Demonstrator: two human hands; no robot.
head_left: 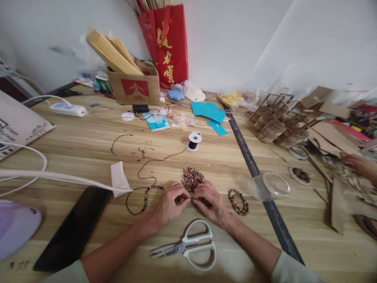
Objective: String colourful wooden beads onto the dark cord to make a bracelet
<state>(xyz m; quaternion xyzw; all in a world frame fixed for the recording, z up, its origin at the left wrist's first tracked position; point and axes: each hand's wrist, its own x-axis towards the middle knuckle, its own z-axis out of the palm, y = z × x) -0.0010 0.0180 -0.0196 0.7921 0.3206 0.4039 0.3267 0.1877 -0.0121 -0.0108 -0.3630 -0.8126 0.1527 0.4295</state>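
Note:
My left hand and my right hand meet at the middle, thumbs and fingers pinched toward each other on what looks like a thin dark cord end. A pile of small multicoloured beads lies just beyond the fingertips. Left of my left hand, a partly beaded strand rests on the wood, its dark cord winding up to a white spool. A finished-looking loop of beads sits to the right of my right hand. Scissors lie slightly spread below both hands.
A black phone and white cables are at the left. A clear jar lies right of the beads. Behind are a cardboard box, a red bag and blue paper. Another person's hand is at the far right.

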